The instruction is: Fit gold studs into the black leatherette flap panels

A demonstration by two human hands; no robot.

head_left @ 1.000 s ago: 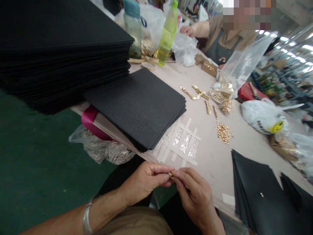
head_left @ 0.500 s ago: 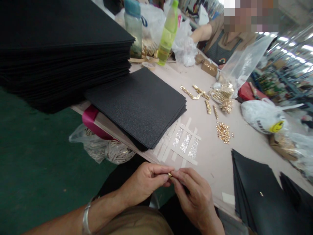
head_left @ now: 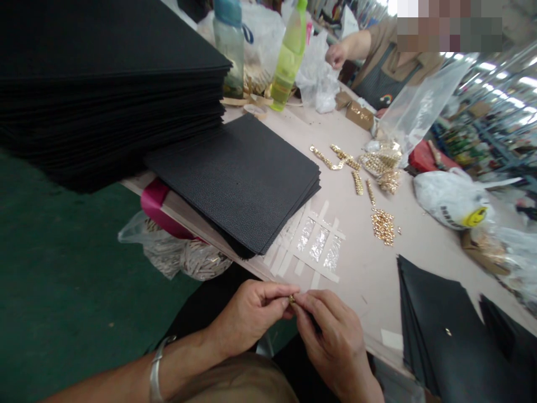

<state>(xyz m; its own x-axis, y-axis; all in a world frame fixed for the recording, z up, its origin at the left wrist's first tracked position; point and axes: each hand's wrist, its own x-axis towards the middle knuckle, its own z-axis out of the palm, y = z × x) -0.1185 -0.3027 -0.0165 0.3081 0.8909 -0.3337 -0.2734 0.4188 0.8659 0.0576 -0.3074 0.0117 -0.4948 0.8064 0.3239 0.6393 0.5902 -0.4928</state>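
Observation:
Between the fingertips of both hands is a small gold metal fitting [head_left: 292,299], mostly covered by the fingers. My left hand [head_left: 255,310] pinches it from the left, thumb against forefinger. From the other side my right hand [head_left: 329,330] closes its thumb and fingers on the same piece. Both hands are just off the table's front edge, above my lap. Close by on the table lie strips of pale tape over clear film [head_left: 319,243]. Farther back are a heap of loose gold fittings [head_left: 382,226] and short rows of gold pieces [head_left: 335,159].
Black sheets [head_left: 243,179] lie beside a tall black stack [head_left: 109,101] on the left. More black sheets [head_left: 444,313] lie at right, a small metal piece on top. Bottles [head_left: 287,61], plastic bags [head_left: 451,196] and a co-worker's hand [head_left: 337,55] are across the table [head_left: 361,268].
My hands stay nearly in place on the gold fitting, with the left wrist shifted slightly right. Across the table, the co-worker's hand has come into view above the plastic bag.

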